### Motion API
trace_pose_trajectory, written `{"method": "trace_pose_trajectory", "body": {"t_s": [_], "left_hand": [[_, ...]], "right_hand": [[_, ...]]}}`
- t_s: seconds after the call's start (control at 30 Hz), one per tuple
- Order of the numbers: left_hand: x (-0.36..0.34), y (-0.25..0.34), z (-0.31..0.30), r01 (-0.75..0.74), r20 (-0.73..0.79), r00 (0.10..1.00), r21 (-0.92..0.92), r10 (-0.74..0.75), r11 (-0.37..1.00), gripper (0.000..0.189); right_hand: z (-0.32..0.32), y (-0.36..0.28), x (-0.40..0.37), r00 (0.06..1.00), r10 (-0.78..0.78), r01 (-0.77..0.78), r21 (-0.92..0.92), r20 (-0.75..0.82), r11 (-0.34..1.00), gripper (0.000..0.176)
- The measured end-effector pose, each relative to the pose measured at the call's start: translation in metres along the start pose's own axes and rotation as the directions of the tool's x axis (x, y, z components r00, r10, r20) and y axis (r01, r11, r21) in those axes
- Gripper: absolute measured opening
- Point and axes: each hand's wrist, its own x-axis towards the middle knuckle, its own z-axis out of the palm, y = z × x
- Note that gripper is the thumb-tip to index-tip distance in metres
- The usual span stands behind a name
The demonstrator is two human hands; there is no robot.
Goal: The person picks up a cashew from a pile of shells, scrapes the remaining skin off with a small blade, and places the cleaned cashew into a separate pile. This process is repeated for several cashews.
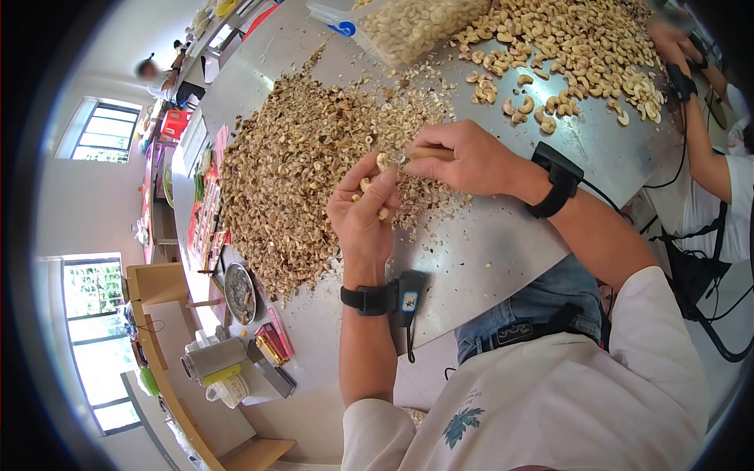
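Note:
My left hand point(363, 206) is closed around several cashews, with one cashew point(382, 161) pinched at the fingertips. My right hand point(471, 161) grips a small wooden-handled knife point(431, 153). Its short metal end meets or nearly meets the pinched cashew; the exact contact is too small to tell. Both hands are above the steel table point(471, 275), at the near right edge of a large heap of brown cashew bits and skins point(294, 173). Each wrist wears a black strap with a device on it.
Whole cashews point(565, 47) are piled at the back right, beside a clear plastic container point(416, 27) of cashews. A metal bowl point(239, 293) and boxes point(272, 343) lie at the left edge. Another person's arm point(699, 133) reaches in from the right.

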Motion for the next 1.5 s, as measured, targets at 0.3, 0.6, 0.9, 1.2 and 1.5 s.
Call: {"method": "trace_pose_trajectory", "body": {"t_s": [0.3,0.6,0.9,1.2,1.5], "left_hand": [[-0.004,-0.02,0.003,-0.036,-0.024,0.999,-0.052,0.035,0.998,0.02],[-0.005,-0.011,0.006,0.07,0.083,0.995,-0.075,-0.063,0.995,0.015],[-0.004,-0.013,-0.003,0.124,0.242,0.964,-0.04,-0.11,0.992,0.018],[-0.005,-0.014,-0.001,0.096,0.246,0.966,-0.04,-0.083,0.995,0.017],[-0.002,-0.012,-0.006,-0.126,0.141,0.982,0.017,0.122,0.992,0.013]], "right_hand": [[0.005,-0.017,-0.001,0.932,0.313,-0.359,0.572,0.181,0.738,0.014],[-0.01,-0.009,0.001,0.965,0.255,-0.252,0.526,0.068,0.813,0.013],[-0.012,-0.013,0.0,0.974,0.215,-0.218,0.497,0.065,0.84,0.014],[-0.008,-0.013,0.001,0.976,0.213,-0.203,0.492,0.038,0.846,0.014],[-0.009,-0.017,0.001,0.999,0.021,-0.02,0.021,-0.041,1.0,0.025]]}}
